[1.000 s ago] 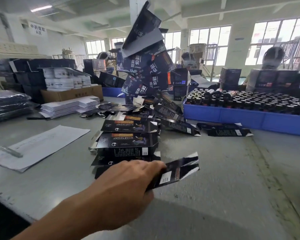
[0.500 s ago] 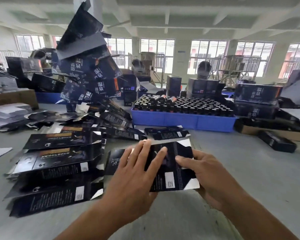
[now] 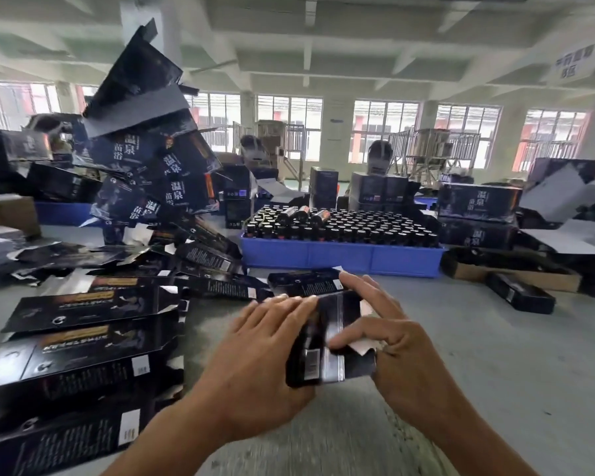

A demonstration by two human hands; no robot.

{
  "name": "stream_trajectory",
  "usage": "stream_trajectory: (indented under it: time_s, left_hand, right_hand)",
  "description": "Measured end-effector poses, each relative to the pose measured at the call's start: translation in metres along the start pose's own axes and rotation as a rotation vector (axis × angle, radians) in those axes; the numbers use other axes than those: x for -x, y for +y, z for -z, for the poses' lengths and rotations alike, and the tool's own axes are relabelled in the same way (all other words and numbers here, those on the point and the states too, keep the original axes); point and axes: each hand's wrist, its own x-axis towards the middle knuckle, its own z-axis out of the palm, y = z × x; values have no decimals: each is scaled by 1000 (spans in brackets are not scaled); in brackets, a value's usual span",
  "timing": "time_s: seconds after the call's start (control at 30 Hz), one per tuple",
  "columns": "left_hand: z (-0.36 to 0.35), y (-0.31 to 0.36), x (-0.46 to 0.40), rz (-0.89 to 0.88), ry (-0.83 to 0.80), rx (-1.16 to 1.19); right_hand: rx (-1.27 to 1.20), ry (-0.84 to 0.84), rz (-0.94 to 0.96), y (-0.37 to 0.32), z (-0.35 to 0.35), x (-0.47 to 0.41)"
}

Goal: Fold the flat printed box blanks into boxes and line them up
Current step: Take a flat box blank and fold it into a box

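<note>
At centre, above the worktop [image 3: 495,355], both hands hold one blank [image 3: 327,341]: the left hand [image 3: 255,359] with fingers curled round its left side, the right hand [image 3: 389,341] pinching its right edge. Squeeze opposite creases evenly to square it. Flat blanks [image 3: 83,331] lie at nine o'clock.

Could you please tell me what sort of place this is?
Probably a factory packing floor: a blue crate full of dark bottles, heaps of flat printed box blanks on a grey worktable, and stacked cartons behind.
</note>
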Motion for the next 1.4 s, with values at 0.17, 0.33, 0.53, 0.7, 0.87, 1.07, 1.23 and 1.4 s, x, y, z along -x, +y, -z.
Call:
stream_trajectory:
  time_s: [0.17, 0.33, 0.53, 0.7, 0.87, 1.07, 1.23, 1.4]
  left_hand:
    - [-15, 4, 6, -5, -65, 157]
    - [-15, -6, 9, 41, 68, 38]
    - [-10, -14, 6, -32, 140, -186]
    - [-12, -1, 6, -55, 213, -166]
    - [-18, 0, 11, -112, 218, -207]
    - [-15, 0, 15, -234, 225, -220]
    - [-9, 0, 17, -219, 181, -222]
    - [-5, -2, 16, -190, 198, -178]
  right_hand:
    - [-139, -97, -5, 9, -3, 10]
    - [-244, 99, -267, 8, -7, 9]
    - [-527, 97, -361, 6, -6, 14]
    - [-518, 103, -406, 12, -5, 16]
    - [-394, -54, -421, 11, -4, 18]
    - [-439, -125, -447, 12, 3, 17]
    - [-173, -68, -287, 10, -11, 20]
    - [-90, 21, -193, 9, -16, 19]
